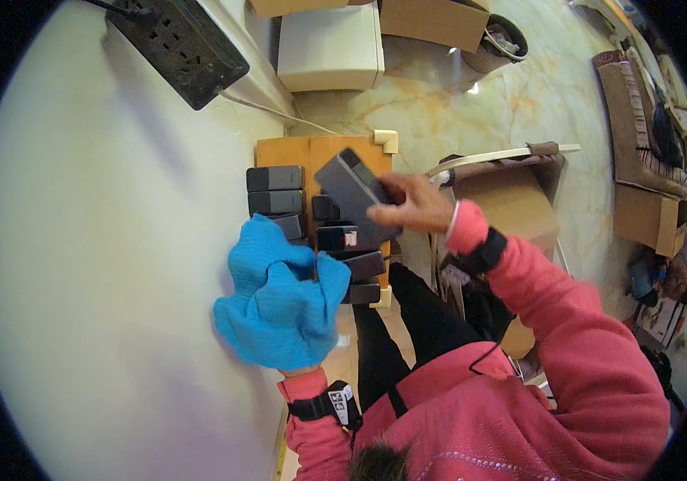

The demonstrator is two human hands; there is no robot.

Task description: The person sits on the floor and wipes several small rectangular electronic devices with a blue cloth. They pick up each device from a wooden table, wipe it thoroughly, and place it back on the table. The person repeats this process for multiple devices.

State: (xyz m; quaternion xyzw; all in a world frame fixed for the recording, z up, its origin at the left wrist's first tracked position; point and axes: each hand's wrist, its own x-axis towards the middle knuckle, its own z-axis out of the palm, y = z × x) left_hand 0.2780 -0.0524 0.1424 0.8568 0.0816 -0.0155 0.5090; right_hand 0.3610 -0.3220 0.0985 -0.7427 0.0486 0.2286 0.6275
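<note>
In my right hand (pixel 415 203), thumb and fingers grip the edge of a dark grey power bank (pixel 347 188), a flat slab with a glossy black end panel. It is tilted above a small wooden table (pixel 283 150). A crumpled blue cloth (pixel 279 309) covers most of my left hand (pixel 301 371), which holds it; the fingers are hidden. Two similar grey power banks (pixel 275 178) lie side by side at the table's far left, and others are partly under the cloth. Several more lie along the right side, one black device (pixel 337 238) showing a small red-and-white patch.
A white wall or panel (pixel 119 264) borders the table on the left, with a black power strip (pixel 183 52) above. Beyond the table stand a white box (pixel 330 48) and a bin (pixel 497 44). An open cardboard box (pixel 508 200) in a chair-like frame is at the right.
</note>
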